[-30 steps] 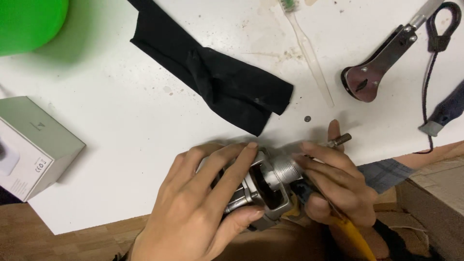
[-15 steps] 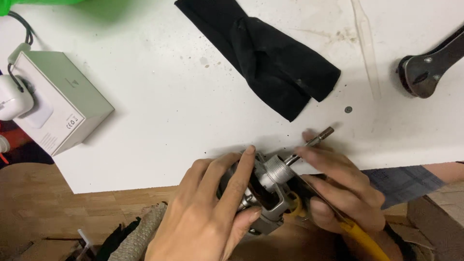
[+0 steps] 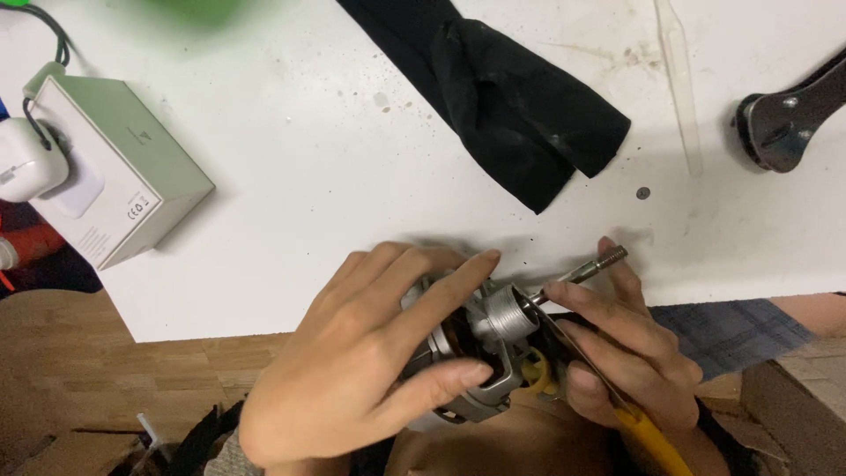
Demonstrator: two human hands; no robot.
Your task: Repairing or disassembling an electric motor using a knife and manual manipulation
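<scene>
A grey metal motor with a threaded shaft is held at the near edge of the white worktop, above the person's lap. The left hand is wrapped over its housing, the grip closed around it with thumb below and fingers on top. The right hand is closed on a yellow-handled tool, whose blade is laid against the motor's collar. A black cloth lies further back, a pale box to the left.
</scene>
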